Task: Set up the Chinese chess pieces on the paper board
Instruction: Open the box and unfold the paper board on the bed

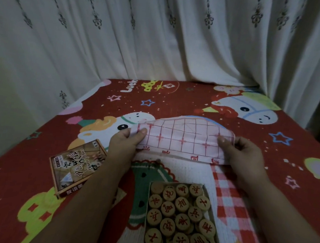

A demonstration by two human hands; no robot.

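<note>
dim, flat indoor light | soft focus, grainy | wide-angle bending at edges | no glare, faint shadows

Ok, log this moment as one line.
stage: unfolding | left hand + right hand: gripping paper board | pieces: in box | placed: none

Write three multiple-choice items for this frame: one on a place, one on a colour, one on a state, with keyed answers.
1. Where is the open cardboard tray of round wooden chess pieces?
A. nearest the camera, between the forearms
B. by the curtain
C. on the paper board

2. What colour are the grid lines on the pale folded paper board?
A. blue
B. red
C. black

3. What state is the board in?
A. flat, fully spread
B. still partly folded, held by both hands
C. inside the box

Answers: 1 A, the tray sits at the bottom edge. 2 B, red lines and crosses show. 3 B, the left hand and right hand pinch its ends.
</note>
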